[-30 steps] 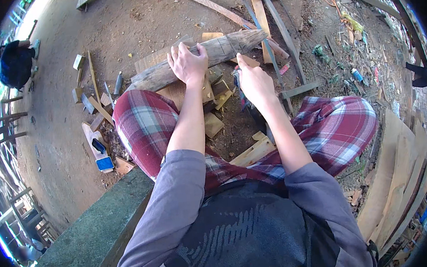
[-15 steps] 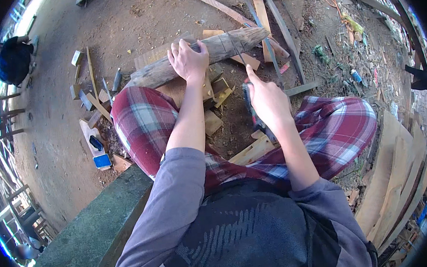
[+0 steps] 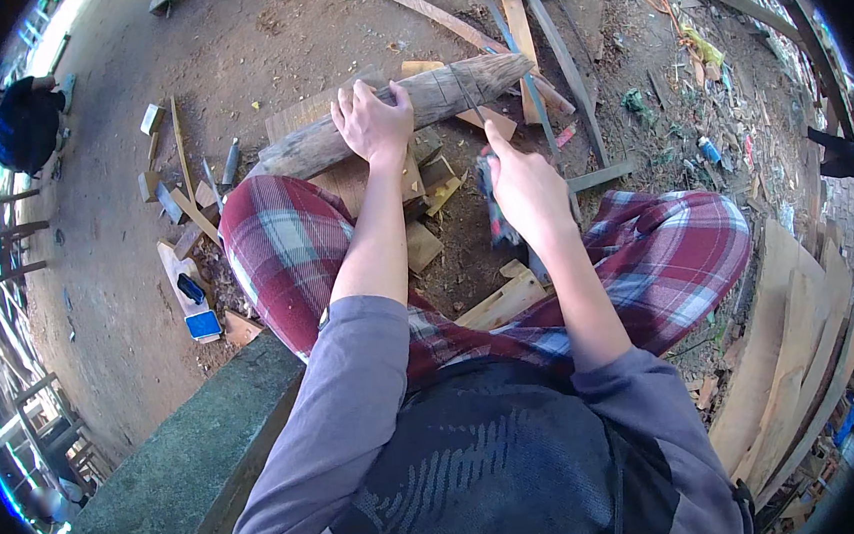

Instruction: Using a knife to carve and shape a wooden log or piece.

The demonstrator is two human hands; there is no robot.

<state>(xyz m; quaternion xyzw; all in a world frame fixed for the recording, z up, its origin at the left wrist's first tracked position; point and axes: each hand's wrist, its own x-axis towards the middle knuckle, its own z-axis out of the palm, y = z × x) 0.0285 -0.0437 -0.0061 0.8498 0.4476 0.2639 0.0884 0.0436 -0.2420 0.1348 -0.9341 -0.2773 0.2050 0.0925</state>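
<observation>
My left hand (image 3: 371,121) grips a weathered, pointed piece of wood (image 3: 307,149) from above, fingers curled over it, beside my left knee. The wood lies tilted across loose boards and blocks (image 3: 425,245), rising toward the right. My right hand (image 3: 526,189) is closed round the red-and-dark handle (image 3: 497,226) of a saw, index finger stretched along it. The saw's narrow blade (image 3: 475,110) crosses the wood near its pointed end, where several dark cross lines show. Plaid-covered legs are bent either side of my hands.
A grey wooden frame (image 3: 583,104) and long planks (image 3: 407,8) lie beyond. Offcuts (image 3: 187,211) and a blue-lidded item (image 3: 203,325) lie left. A mossy concrete ledge (image 3: 162,469) is lower left, stacked slabs (image 3: 765,361) lower right. A person in dark clothing (image 3: 25,128) is at far left.
My right hand and the saw have moved back down and right from a second ago, then slightly up and left in the last half second. My left hand stays on the wood.
</observation>
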